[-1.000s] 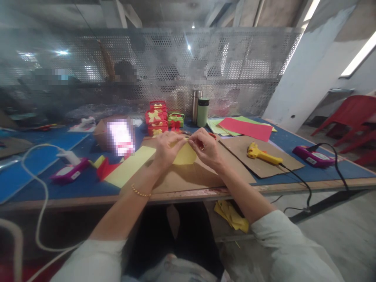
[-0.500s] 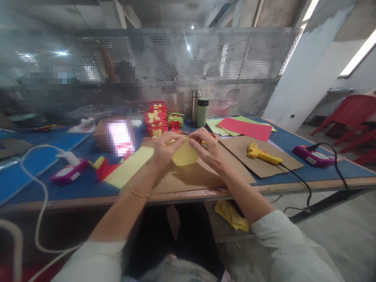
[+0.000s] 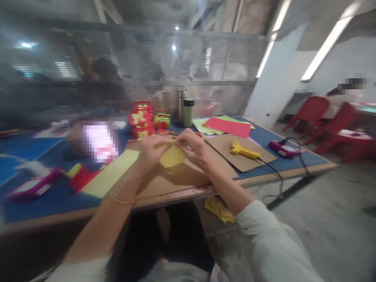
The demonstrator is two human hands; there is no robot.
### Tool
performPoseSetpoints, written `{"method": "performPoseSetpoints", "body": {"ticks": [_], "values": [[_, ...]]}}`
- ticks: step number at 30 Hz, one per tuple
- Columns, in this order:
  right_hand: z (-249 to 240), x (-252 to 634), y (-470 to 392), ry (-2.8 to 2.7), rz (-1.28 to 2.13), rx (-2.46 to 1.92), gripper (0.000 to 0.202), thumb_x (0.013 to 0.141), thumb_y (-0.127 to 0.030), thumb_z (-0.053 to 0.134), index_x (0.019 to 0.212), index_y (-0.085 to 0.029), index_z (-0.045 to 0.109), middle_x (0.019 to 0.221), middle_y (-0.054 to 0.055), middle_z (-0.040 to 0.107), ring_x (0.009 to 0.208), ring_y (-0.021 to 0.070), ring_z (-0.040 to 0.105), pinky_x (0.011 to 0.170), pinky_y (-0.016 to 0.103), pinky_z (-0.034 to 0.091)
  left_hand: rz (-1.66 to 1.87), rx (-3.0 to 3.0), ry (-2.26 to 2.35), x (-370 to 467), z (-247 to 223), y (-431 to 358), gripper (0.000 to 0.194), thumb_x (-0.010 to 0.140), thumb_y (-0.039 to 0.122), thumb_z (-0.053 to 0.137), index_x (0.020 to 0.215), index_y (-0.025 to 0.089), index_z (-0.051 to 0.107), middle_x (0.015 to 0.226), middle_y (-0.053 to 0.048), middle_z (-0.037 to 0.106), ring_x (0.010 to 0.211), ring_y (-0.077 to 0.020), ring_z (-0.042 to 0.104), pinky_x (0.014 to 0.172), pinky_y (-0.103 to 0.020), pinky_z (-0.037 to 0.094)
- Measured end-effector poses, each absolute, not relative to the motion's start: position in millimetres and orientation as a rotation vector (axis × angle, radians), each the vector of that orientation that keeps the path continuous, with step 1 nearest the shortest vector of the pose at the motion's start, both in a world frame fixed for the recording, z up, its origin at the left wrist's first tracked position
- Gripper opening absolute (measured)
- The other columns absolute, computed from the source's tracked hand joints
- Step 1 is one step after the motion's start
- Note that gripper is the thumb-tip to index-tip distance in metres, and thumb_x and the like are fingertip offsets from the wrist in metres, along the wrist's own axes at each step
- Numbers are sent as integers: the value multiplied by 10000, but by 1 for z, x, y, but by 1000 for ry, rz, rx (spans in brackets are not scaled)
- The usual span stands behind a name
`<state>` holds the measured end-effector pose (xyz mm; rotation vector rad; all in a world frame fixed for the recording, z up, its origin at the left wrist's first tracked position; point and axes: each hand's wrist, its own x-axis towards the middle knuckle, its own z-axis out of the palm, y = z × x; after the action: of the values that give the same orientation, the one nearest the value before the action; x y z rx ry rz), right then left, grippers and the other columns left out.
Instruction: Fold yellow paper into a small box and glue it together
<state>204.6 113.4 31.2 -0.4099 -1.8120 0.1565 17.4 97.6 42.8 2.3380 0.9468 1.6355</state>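
A small piece of yellow paper (image 3: 172, 157) hangs between my two hands, above a brown cardboard sheet (image 3: 164, 186). My left hand (image 3: 151, 150) pinches its upper left edge between thumb and fingers. At the upper right edge, my right hand (image 3: 192, 147) is closed on the same paper, fingers bent. Motion blur softens the fingertips. Under my left forearm lies a larger pale yellow sheet (image 3: 113, 172), with red paper (image 3: 82, 178) beside it.
A yellow glue gun (image 3: 243, 150) rests on cardboard at the right, its cord running to a purple power box (image 3: 283, 149). Red decorated boxes (image 3: 141, 119), a green bottle (image 3: 188, 112) and coloured sheets (image 3: 227, 127) stand or lie at the back. A lit screen (image 3: 100, 141) is at left.
The view has swung to the right, so everything sits further left. My right fingers have curled in more over the paper's top edge; both hands still hold it.
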Motion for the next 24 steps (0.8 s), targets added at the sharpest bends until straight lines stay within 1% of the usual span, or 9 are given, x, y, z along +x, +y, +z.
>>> {"method": "performPoseSetpoints", "body": {"ticks": [4,7,9,12,14,15,19,21,24], "values": [[34,221,114,-1873,29,-493,235,1030,-343,476,913,-215,633,913,64,636,891,175,608,833,337,499,1664,2291,1055,11,47,100,152,858,371,722,833,237,789,839,-21,785,786,-201,696,774,-352,535],[25,262,113,-1899,-133,-676,227,1033,-324,472,1008,-214,669,1008,88,663,985,196,618,903,359,491,1713,2246,1057,8,48,102,162,851,372,716,849,228,791,854,-24,792,790,-202,700,766,-344,536],[14,303,113,-1888,-240,-921,220,1015,-289,484,1055,-217,688,1061,103,669,1050,226,612,958,390,474,1727,2244,1050,9,48,102,166,855,368,705,861,227,794,861,-24,795,783,-196,701,755,-332,536],[-3,372,115,-1877,-302,-1529,285,958,-225,495,1157,-191,696,1184,141,661,1156,279,587,1024,427,451,1753,2274,1050,10,46,104,166,857,355,701,873,224,802,861,-26,796,786,-190,702,758,-322,526],[-12,408,116,-1861,-272,-1669,350,915,-220,532,1215,-123,683,1216,195,654,1147,323,597,1004,453,463,1767,2304,1060,11,45,106,167,859,351,699,877,225,807,854,-27,796,792,-191,703,769,-323,518],[-15,422,117,-1871,-252,-1706,367,896,-226,557,1221,-109,681,1202,199,662,1129,327,608,993,450,471,1773,2315,1070,11,44,107,166,861,348,697,880,228,809,856,-27,797,798,-193,705,778,-325,517],[-21,445,123,-1967,-167,-1778,376,850,-289,663,1199,-153,698,1173,151,700,1059,282,635,943,373,486,1795,2312,1081,10,43,109,146,856,333,700,882,240,810,854,-20,797,789,-189,706,778,-320,522],[-21,446,126,-2010,-133,-1788,341,857,-297,672,1165,-158,712,1126,137,719,1023,261,639,915,342,479,1798,2305,1079,9,43,110,142,854,331,700,882,244,809,845,-14,795,782,-184,705,765,-313,519],[-20,444,128,-2040,-106,-1785,269,876,-273,654,1092,-133,730,1077,147,727,1007,249,631,906,326,460,1795,2296,1091,8,43,110,158,856,351,693,870,242,807,832,-9,792,776,-182,704,752,-308,515]]}}
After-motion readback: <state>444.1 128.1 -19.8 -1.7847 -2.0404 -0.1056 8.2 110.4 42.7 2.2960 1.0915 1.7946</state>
